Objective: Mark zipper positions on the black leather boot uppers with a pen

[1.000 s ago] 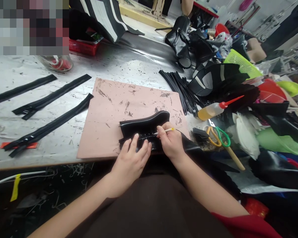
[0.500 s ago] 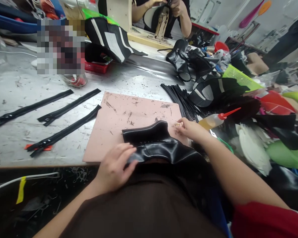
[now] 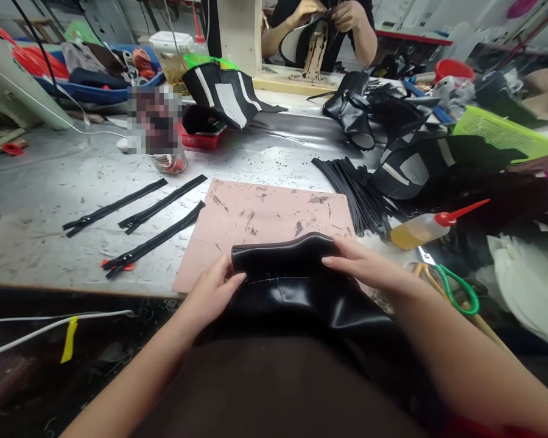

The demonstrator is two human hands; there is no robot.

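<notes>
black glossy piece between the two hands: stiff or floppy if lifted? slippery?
Probably floppy: the black glossy piece ripples softly near the right hand.
Its far edge may be somewhat stiffer, since it holds a smooth curve above the pink board.
Possibly a bit slippery, given its smooth, shiny surface.

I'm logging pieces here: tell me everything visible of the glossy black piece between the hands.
The black piece looks like smooth, shiny leather or imitation. Its far edge starts at a straight left end and bows outward toward the right. A thin pale line, perhaps a seam, runs along it, with glints nearer. It lies partly over the pink board; its near end fades into shadow. The left hand holds its left end, the right hand its right side.
</notes>
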